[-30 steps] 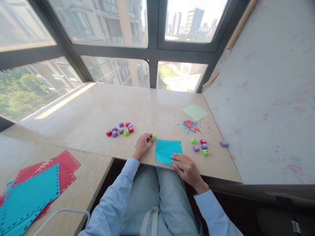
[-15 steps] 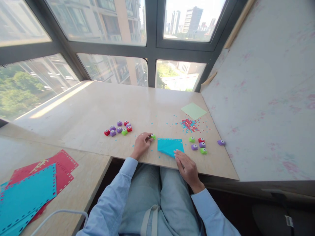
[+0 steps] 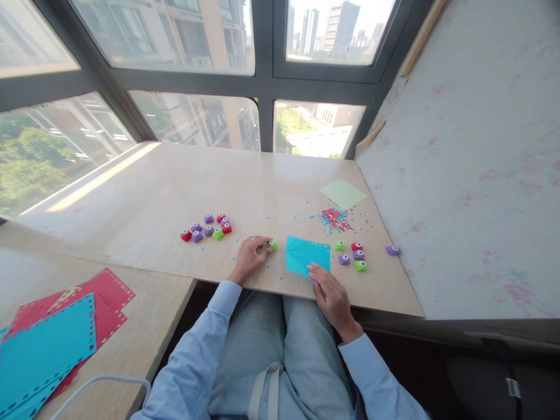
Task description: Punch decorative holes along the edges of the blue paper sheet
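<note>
My left hand point(image 3: 251, 256) is closed around a small green craft punch point(image 3: 272, 244) with a white, eye-like button on top. Just right of it lies a blue sheet of paper point(image 3: 306, 255), with small holes punched along parts of its edge. My right hand point(image 3: 330, 290) grips the sheet at its lower right edge, fingertips on top and the thumb mostly hidden. A gap separates the punch from the paper. Right of the sheet stand more punches: a red one point(image 3: 356, 247), a purple one point(image 3: 344, 259) and a green one point(image 3: 361, 266) among them.
Several punches point(image 3: 209, 231) cluster at left on the table. Red and blue paper dots point(image 3: 335, 219) are heaped near a pale green sheet point(image 3: 343, 193). A purple punch point(image 3: 392, 250) sits by the wall. Punched blue sheets point(image 3: 52, 344) and red sheets point(image 3: 111, 289) lie far left, near a white cable point(image 3: 109, 379).
The blue sheet has turned under my right hand and shifted slightly up and right, away from the green punch. My left hand still holds the punch. The view has shifted slightly.
</note>
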`<state>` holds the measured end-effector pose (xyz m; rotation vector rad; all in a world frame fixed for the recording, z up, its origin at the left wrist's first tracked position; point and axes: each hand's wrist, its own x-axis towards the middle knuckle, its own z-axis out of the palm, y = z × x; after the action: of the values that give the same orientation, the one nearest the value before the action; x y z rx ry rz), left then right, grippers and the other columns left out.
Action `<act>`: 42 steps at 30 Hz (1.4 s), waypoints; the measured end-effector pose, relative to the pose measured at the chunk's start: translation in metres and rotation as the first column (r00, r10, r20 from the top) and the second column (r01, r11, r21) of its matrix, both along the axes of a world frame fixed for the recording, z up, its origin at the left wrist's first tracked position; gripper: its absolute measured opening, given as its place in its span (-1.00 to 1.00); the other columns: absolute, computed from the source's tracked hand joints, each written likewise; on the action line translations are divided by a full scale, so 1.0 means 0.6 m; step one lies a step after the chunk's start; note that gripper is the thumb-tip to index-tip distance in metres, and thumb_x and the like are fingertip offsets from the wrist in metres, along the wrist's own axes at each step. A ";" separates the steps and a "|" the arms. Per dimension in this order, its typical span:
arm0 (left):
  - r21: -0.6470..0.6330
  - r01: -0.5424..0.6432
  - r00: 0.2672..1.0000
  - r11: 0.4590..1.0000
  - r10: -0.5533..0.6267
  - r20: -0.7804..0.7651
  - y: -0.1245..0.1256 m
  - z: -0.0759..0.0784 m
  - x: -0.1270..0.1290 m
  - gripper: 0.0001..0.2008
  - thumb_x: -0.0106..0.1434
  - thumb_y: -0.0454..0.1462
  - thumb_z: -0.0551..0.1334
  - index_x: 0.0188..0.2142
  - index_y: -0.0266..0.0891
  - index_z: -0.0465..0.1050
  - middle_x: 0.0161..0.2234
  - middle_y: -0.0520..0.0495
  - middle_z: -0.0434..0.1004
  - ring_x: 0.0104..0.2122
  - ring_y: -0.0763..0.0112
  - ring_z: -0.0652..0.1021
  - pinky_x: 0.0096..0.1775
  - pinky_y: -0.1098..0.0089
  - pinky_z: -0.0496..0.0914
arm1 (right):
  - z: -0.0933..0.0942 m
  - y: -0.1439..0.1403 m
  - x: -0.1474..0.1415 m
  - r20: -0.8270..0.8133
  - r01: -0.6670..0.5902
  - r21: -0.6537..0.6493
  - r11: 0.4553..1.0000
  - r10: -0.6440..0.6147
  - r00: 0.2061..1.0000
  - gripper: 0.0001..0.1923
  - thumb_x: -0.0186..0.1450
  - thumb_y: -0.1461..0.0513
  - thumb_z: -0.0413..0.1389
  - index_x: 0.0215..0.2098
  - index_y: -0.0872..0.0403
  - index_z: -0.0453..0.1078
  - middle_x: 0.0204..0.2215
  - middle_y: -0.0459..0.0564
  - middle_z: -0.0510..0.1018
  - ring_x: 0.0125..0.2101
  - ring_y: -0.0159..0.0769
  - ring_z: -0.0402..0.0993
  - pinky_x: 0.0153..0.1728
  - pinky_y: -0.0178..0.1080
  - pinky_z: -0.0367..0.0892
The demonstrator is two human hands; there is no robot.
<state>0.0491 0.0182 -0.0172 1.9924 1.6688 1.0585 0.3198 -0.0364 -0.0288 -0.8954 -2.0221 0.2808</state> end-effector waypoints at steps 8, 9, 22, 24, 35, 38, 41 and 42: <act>0.036 0.040 0.998 0.999 -0.038 -0.042 0.001 0.001 0.000 -0.80 0.20 -0.29 0.32 -0.15 -0.17 0.57 -0.24 -0.08 0.63 -0.24 0.27 0.56 -0.14 0.25 0.40 | 0.004 0.003 -0.002 0.051 -0.079 0.056 0.995 0.076 0.996 -0.62 0.35 0.45 0.00 0.03 0.02 0.44 -0.03 0.06 0.60 0.11 -0.19 0.44 0.07 -0.07 0.45; 0.035 0.038 0.998 0.999 -0.037 -0.048 0.001 0.002 0.000 -0.80 0.21 -0.28 0.32 -0.15 -0.17 0.57 -0.24 -0.08 0.63 -0.24 0.26 0.56 -0.14 0.25 0.40 | 0.004 0.003 -0.002 0.051 -0.084 0.058 0.995 0.081 0.995 -0.62 0.35 0.45 0.00 0.03 0.02 0.44 -0.03 0.06 0.60 0.11 -0.19 0.44 0.06 -0.07 0.45; 0.063 0.025 0.999 0.998 -0.022 -0.046 0.003 -0.004 0.000 -0.82 0.24 -0.28 0.29 -0.16 -0.18 0.57 -0.21 -0.09 0.64 -0.22 0.24 0.57 -0.13 0.24 0.40 | 0.002 0.003 0.002 0.085 -0.142 0.064 0.988 0.137 0.987 -0.62 0.36 0.44 0.03 0.05 0.00 0.45 -0.02 0.03 0.60 0.10 -0.20 0.45 0.05 -0.06 0.46; 0.052 0.003 0.999 0.999 0.000 -0.042 0.003 -0.007 0.000 -0.82 0.23 -0.29 0.29 -0.16 -0.19 0.57 -0.23 -0.09 0.64 -0.24 0.24 0.56 -0.15 0.24 0.40 | 0.002 0.003 0.002 0.080 -0.137 0.057 0.989 0.132 0.988 -0.62 0.36 0.44 0.02 0.05 0.00 0.44 -0.03 0.04 0.60 0.09 -0.20 0.46 0.04 -0.06 0.47; 0.013 -0.005 1.000 1.000 0.005 0.005 0.001 -0.004 0.001 -0.81 0.22 -0.28 0.30 -0.15 -0.17 0.56 -0.26 -0.07 0.63 -0.27 0.27 0.55 -0.17 0.25 0.40 | 0.001 0.002 0.001 0.079 -0.117 0.066 0.991 0.112 0.991 -0.61 0.35 0.45 0.03 0.06 0.01 0.44 -0.03 0.04 0.60 0.09 -0.20 0.47 0.03 -0.06 0.47; 0.025 0.007 1.000 1.000 -0.007 0.001 0.001 -0.002 0.001 -0.80 0.22 -0.26 0.31 -0.14 -0.15 0.56 -0.25 -0.06 0.63 -0.24 0.27 0.55 -0.14 0.25 0.41 | 0.003 0.002 0.001 0.081 -0.119 0.071 0.990 0.113 0.990 -0.61 0.35 0.45 0.03 0.06 0.01 0.44 -0.03 0.04 0.60 0.09 -0.20 0.46 0.04 -0.07 0.47; 0.031 0.009 1.000 0.999 -0.009 -0.005 0.001 -0.003 0.000 -0.80 0.22 -0.23 0.31 -0.14 -0.14 0.56 -0.25 -0.06 0.63 -0.24 0.27 0.56 -0.13 0.25 0.41 | 0.005 0.002 0.001 0.072 -0.128 0.073 0.989 0.122 0.990 -0.61 0.35 0.46 0.03 0.05 0.02 0.44 -0.04 0.05 0.60 0.09 -0.21 0.46 0.04 -0.07 0.47; 0.032 0.009 1.000 0.999 -0.009 -0.007 0.001 -0.003 0.000 -0.81 0.23 -0.23 0.31 -0.15 -0.14 0.56 -0.26 -0.06 0.62 -0.24 0.27 0.56 -0.13 0.25 0.41 | 0.005 0.002 0.001 0.067 -0.129 0.074 0.989 0.124 0.990 -0.61 0.35 0.46 0.03 0.05 0.03 0.44 -0.04 0.05 0.60 0.09 -0.21 0.46 0.04 -0.07 0.47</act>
<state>0.0491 0.0190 -0.0192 2.0235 1.6550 1.0826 0.3201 -0.0351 -0.0256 -0.7372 -2.1362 0.2447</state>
